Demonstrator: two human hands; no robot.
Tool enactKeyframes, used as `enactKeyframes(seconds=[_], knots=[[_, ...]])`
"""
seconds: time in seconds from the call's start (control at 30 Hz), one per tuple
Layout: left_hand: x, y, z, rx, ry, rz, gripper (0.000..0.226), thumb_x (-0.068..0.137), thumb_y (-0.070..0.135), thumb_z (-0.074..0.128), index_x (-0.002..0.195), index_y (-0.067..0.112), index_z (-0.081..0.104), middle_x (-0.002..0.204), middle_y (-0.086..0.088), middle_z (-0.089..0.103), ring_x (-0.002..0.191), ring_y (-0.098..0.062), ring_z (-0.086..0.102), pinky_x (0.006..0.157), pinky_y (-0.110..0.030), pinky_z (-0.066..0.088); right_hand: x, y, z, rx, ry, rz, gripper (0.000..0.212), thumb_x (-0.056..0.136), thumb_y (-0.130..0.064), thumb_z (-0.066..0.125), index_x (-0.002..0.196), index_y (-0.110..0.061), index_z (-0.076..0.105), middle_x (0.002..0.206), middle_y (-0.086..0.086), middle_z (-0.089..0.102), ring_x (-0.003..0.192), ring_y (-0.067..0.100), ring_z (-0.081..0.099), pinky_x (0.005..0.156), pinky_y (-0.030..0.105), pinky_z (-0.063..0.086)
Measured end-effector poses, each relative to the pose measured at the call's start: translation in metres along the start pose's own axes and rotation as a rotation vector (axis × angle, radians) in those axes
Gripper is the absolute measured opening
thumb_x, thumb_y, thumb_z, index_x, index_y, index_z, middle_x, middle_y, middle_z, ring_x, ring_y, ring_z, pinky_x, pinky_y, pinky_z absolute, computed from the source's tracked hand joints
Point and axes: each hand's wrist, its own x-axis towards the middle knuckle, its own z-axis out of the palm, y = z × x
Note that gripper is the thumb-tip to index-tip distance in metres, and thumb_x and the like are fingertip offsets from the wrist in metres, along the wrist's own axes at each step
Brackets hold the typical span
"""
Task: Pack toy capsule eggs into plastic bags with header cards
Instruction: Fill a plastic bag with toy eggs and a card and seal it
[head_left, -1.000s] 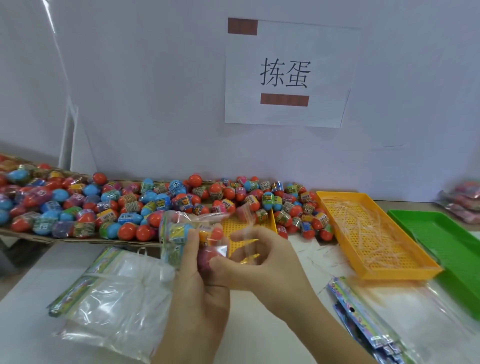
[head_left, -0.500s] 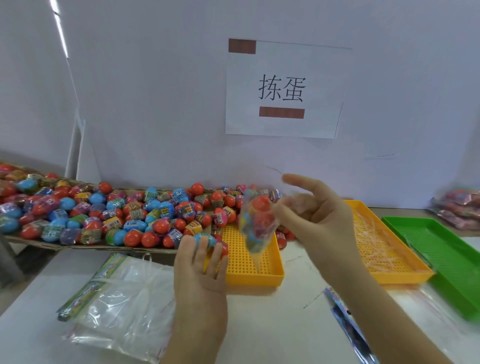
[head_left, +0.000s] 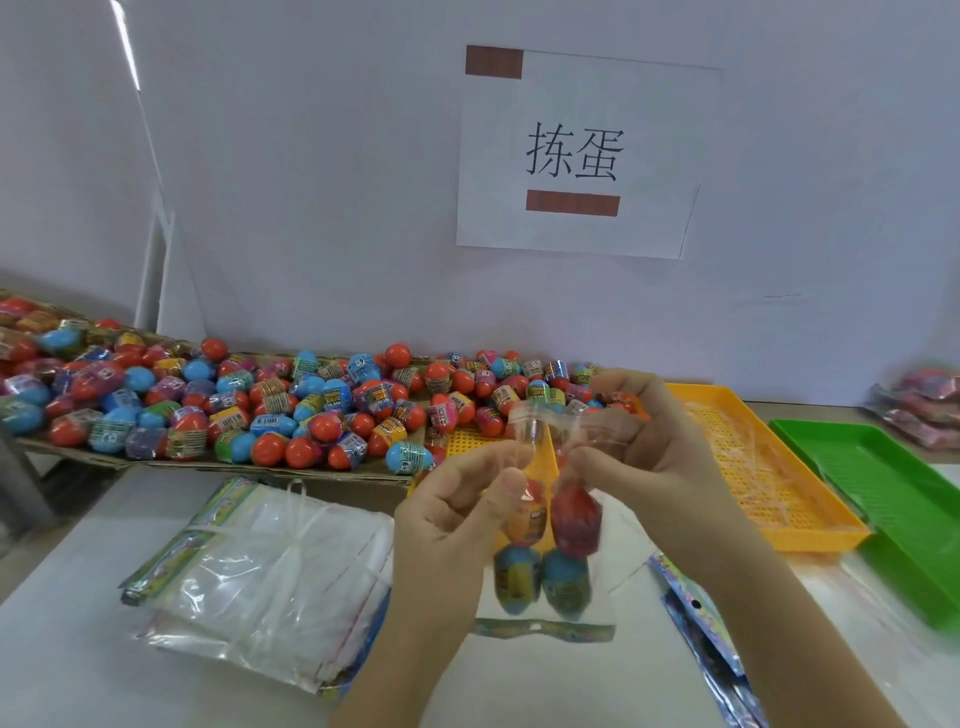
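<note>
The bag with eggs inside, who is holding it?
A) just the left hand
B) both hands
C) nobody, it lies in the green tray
B: the left hand and the right hand both pinch the clear bag near its top, with capsule eggs inside.

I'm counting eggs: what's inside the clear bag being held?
The bag shows four: orange egg and red egg above, two blue eggs below. Left hand and right hand cover its top.
</note>
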Motion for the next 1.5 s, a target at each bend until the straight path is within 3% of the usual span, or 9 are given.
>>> enactKeyframes(seconds=[0.1, 0.37, 0.6, 0.8, 0.97, 1.13, 1.23, 1.33, 1.5], knots=[[0.001, 0.001, 0.002, -0.005, 0.056, -0.066, 0.047, 0.059, 0.046, 0.07, 0.095, 0.016, 0.075, 0.092, -0.004, 0.077, 0.082, -0.022, 0.073, 0.068, -0.034, 0.062, -0.003, 0.013, 0.005, 0.047, 0.137, 0.006, 0.045, 0.081, 0.018, 0.059, 0.106, -0.02, 0.055, 0.072, 0.002, 0.068, 0.061, 0.014, 0.062, 0.058, 0.024, 0.052], [0.004, -0.002, 0.001, -0.079, 0.138, -0.121, 0.021, 0.063, 0.04, 0.068, 0.075, 0.023, 0.075, 0.092, -0.002, 0.077, 0.069, -0.019, 0.073, 0.055, -0.028, 0.059, -0.01, 0.025, 0.007, 0.085, 0.29, 0.036, 0.043, 0.082, 0.018, 0.058, 0.105, -0.019, 0.057, 0.072, 0.004, 0.066, 0.055, 0.022, 0.065, 0.055, 0.03, 0.055], [-0.009, 0.002, 0.013, 0.13, 0.167, 0.038, 0.054, 0.05, 0.052, 0.087, 0.092, 0.024, 0.069, 0.095, 0.012, 0.074, 0.077, -0.012, 0.073, 0.056, -0.02, 0.056, -0.017, 0.025, 0.015, -0.043, 0.362, -0.023, 0.038, 0.081, 0.016, 0.063, 0.101, -0.016, 0.057, 0.071, -0.003, 0.068, 0.054, 0.014, 0.068, 0.052, 0.021, 0.053], [-0.009, -0.006, 0.014, 0.132, 0.31, 0.103, 0.023, 0.065, 0.041, 0.07, 0.083, 0.025, 0.074, 0.083, 0.01, 0.075, 0.07, -0.007, 0.072, 0.054, -0.016, 0.054, -0.023, 0.026, 0.021, -0.079, 0.367, -0.054, 0.038, 0.08, 0.012, 0.066, 0.094, -0.023, 0.061, 0.075, 0.003, 0.067, 0.055, 0.024, 0.069, 0.051, 0.02, 0.052], [-0.008, -0.007, 0.011, 0.097, 0.358, 0.066, 0.027, 0.059, 0.053, 0.068, 0.08, 0.038, 0.076, 0.083, 0.007, 0.076, 0.078, -0.016, 0.073, 0.059, -0.022, 0.057, -0.022, 0.03, 0.02, -0.08, 0.401, -0.046, 0.038, 0.08, 0.012, 0.066, 0.095, -0.022, 0.061, 0.076, 0.002, 0.066, 0.058, 0.022, 0.069, 0.053, 0.019, 0.051], [-0.009, -0.008, 0.011, 0.156, 0.328, 0.078, 0.019, 0.071, 0.041, 0.068, 0.087, 0.035, 0.077, 0.087, 0.005, 0.076, 0.079, -0.023, 0.073, 0.056, -0.022, 0.056, -0.024, 0.028, 0.017, -0.559, 0.478, -0.445, 0.031, 0.081, -0.01, 0.072, 0.1, -0.031, 0.061, 0.098, -0.01, 0.062, 0.096, 0.015, 0.06, 0.078, 0.028, 0.049], [-0.013, -0.006, 0.015, 0.265, 0.261, 0.154, 0.012, 0.081, 0.029, 0.067, 0.084, 0.037, 0.076, 0.087, 0.016, 0.075, 0.08, -0.008, 0.072, 0.057, -0.019, 0.056, -0.025, 0.031, 0.015, -0.899, 0.397, -0.708, 0.011, 0.085, -0.022, 0.067, 0.094, -0.02, 0.072, 0.093, -0.003, 0.065, 0.091, 0.017, 0.06, 0.081, 0.034, 0.042], [-0.017, -0.004, 0.021, 0.36, 0.204, 0.212, 0.019, 0.081, 0.028, 0.063, 0.093, 0.042, 0.068, 0.083, 0.029, 0.071, 0.073, 0.003, 0.068, 0.055, -0.01, 0.052, -0.024, 0.037, 0.018, -1.049, 0.33, -0.666, 0.016, 0.089, -0.028, 0.064, 0.092, -0.019, 0.076, 0.09, -0.005, 0.07, 0.086, 0.018, 0.063, 0.078, 0.039, 0.043], [-0.021, -0.005, 0.02, 0.484, 0.188, 0.274, 0.027, 0.078, 0.04, 0.056, 0.101, 0.036, 0.07, 0.082, 0.021, 0.072, 0.068, -0.008, 0.068, 0.054, -0.017, 0.055, -0.024, 0.037, 0.017, -1.042, 0.314, -0.63, 0.02, 0.089, -0.032, 0.063, 0.091, -0.018, 0.076, 0.089, -0.006, 0.071, 0.084, 0.018, 0.062, 0.074, 0.041, 0.045]])
